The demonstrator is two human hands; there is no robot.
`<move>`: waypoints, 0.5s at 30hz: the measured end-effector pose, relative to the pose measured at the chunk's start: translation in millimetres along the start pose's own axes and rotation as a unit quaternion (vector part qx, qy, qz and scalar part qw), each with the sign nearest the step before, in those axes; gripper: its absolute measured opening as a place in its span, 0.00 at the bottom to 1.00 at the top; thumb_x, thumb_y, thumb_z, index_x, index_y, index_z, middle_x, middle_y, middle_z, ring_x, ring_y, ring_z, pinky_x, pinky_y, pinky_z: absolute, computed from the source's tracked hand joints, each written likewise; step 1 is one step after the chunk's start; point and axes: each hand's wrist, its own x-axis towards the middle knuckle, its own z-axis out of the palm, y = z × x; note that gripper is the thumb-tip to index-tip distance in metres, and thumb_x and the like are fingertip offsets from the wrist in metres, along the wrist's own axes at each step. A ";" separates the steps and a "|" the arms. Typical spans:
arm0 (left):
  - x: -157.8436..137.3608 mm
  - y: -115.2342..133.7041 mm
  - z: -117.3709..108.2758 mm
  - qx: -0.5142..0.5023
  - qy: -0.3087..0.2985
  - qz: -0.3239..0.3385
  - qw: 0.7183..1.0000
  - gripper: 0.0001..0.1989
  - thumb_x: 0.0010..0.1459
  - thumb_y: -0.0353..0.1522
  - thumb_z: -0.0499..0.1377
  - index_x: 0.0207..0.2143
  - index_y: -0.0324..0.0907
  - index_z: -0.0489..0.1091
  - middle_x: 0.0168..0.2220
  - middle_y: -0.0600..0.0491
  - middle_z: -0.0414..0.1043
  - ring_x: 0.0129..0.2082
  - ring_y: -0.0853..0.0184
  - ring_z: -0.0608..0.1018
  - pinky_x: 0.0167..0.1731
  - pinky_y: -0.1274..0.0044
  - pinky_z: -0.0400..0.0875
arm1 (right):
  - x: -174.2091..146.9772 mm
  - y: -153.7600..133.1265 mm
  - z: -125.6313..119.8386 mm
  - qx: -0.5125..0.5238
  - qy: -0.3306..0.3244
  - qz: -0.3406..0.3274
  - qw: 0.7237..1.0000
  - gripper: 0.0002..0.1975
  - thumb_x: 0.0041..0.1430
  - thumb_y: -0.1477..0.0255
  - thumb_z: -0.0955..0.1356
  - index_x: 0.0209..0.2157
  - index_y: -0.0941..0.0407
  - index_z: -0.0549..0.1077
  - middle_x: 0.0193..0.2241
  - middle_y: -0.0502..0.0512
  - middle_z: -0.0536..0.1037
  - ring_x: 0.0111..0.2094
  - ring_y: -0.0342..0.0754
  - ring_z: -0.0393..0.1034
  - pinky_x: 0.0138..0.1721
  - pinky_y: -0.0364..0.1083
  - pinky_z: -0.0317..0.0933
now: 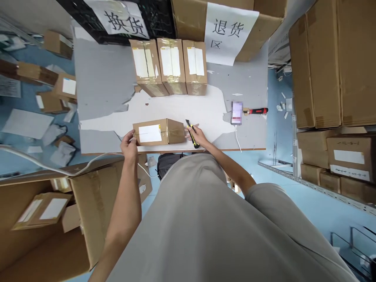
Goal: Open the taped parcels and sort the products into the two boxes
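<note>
Both hands flank a closed cardboard box (173, 132) at the near edge of the table (102, 78), the left hand (129, 145) at its left end and the right hand (199, 136) at its right; beyond it, against the far side of the table, stand a large open carton (189, 17) and a black crate (160, 19), each with a paper sign; in front of these, three taped boxes (172, 78) stand side by side, all shut.

As for progress, the box between the hands lies in place with its white label (150, 133) facing up, and no slit or raised flap shows on its visible faces; I judge the work on it to be barely begun, with any cutting not yet done; the three boxes behind look untouched as well.

Left fingers are half curled, their tips against the box's end, though I cannot tell how firmly they press; the right hand is partly closed around a yellow and black utility knife (192, 135), some fingers reaching out loosely beside the box; whether they touch it, or whether the blade is out, is unclear.
</note>
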 end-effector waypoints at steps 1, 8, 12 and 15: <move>0.4 1.9 -0.1 -0.014 0.031 -0.028 0.999 0.19 0.68 0.37 0.60 0.58 0.40 0.76 0.53 0.45 0.83 0.53 0.59 0.82 0.60 0.66 0.82 | 0.7 -1.3 8.7 0.016 -0.004 0.002 1.000 0.18 0.81 0.51 0.70 0.53 0.52 0.78 0.47 0.55 0.89 0.33 0.43 0.85 0.32 0.40 0.78; -18.0 3.2 32.1 -0.062 0.025 -0.081 0.994 0.20 0.59 0.36 0.64 0.54 0.45 0.73 0.47 0.48 0.82 0.51 0.59 0.85 0.58 0.68 0.81 | -25.0 -31.3 -2.0 -0.062 0.026 -0.112 0.991 0.22 0.81 0.51 0.69 0.55 0.53 0.85 0.53 0.59 0.86 0.44 0.49 0.82 0.36 0.44 0.81; -42.6 3.1 88.7 -0.087 -0.069 -0.089 0.990 0.23 0.57 0.38 0.68 0.53 0.47 0.68 0.47 0.46 0.83 0.54 0.54 0.84 0.59 0.63 0.80 | -51.3 -67.9 -37.9 -0.238 0.071 -0.229 0.941 0.25 0.85 0.50 0.66 0.57 0.54 0.85 0.57 0.64 0.84 0.62 0.57 0.79 0.60 0.52 0.80; -59.1 8.7 129.7 -0.095 -0.172 -0.112 0.974 0.25 0.56 0.40 0.70 0.53 0.45 0.69 0.48 0.43 0.83 0.55 0.52 0.84 0.65 0.58 0.78 | -64.9 -90.3 -49.8 -0.373 0.092 -0.244 0.890 0.25 0.87 0.51 0.63 0.60 0.53 0.85 0.60 0.65 0.81 0.65 0.60 0.76 0.68 0.57 0.75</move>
